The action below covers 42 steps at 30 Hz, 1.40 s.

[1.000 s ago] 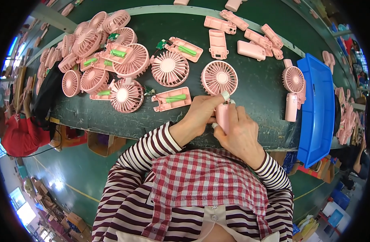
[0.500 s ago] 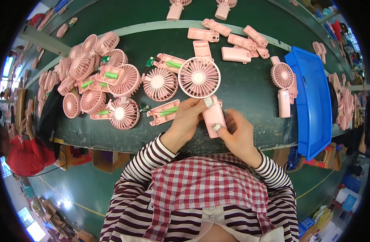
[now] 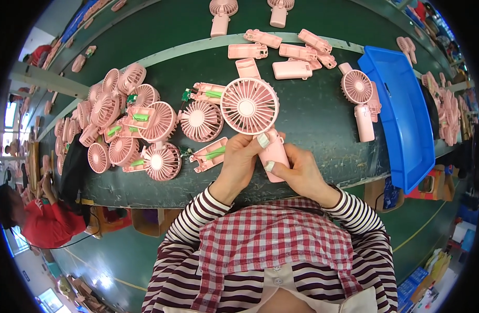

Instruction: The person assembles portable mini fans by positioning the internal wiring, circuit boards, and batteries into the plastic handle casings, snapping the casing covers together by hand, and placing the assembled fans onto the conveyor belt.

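Between my two hands is a pink handheld fan (image 3: 249, 106), its round grille pointing away from me and its handle toward me. My left hand (image 3: 240, 163) is closed around the top of the handle, thumb pressed on it just below the grille. Lower down, my right hand (image 3: 301, 172) grips the handle's end, with its thumb across the front. Both thumbs have white coverings at the tips. Just left of my left hand lies an open pink handle shell (image 3: 208, 155) with a green battery inside. Beyond it rests another pink fan head (image 3: 201, 120).
A heap of pink fan heads (image 3: 105, 106) and battery shells covers the left of the dark table (image 3: 323, 125). Loose pink handle covers (image 3: 293, 70) lie at the back. A blue tray (image 3: 409, 125) stands right, beside an assembled fan (image 3: 356, 87). A person in red (image 3: 54, 221) sits left.
The view has shifted, so the table's things sit differently in it. My right fingers have closed in around the handle's lower end. Both hands still hold the fan.
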Tool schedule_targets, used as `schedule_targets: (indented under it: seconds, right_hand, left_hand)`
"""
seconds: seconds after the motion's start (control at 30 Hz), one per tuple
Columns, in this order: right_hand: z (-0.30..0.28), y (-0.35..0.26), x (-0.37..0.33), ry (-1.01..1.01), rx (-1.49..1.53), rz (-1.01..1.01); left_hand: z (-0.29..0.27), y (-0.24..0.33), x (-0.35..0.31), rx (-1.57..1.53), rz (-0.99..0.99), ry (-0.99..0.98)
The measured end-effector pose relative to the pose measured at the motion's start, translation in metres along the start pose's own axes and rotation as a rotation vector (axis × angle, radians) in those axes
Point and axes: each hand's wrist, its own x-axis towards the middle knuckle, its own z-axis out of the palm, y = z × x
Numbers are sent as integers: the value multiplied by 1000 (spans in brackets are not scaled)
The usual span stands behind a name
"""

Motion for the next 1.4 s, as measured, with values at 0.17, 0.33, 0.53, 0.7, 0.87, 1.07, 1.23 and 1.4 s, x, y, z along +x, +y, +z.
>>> schedule_targets:
  seconds: [0.17,0.33,0.53,0.7,0.87,1.07,1.23,1.4]
  right_hand:
    - [4,3,-2,51,31,-33]
    - [6,-10,4,100,246,79]
    - [8,-17,6,137,282,70]
    - [11,-12,8,122,293,62]
    - [14,-8,9,142,328,49]
    - [12,-4,12,170,257,54]
    - [6,-1,16,142,287,71]
    - [-1,3,18,102,361,70]
  left_hand:
    - [2,-4,-1,-38,0,-6]
    - [6,-6,-1,-66,-57,-57]
    - [12,-7,-2,-22,-9,29]
    - [14,-6,-4,-25,6,71]
    - [17,-8,-5,-70,9,93]
    - [14,-14,-6,-68,-25,105]
    - [21,-11,4,-25,5,132]
    - [19,-7,12,-4,-42,81]
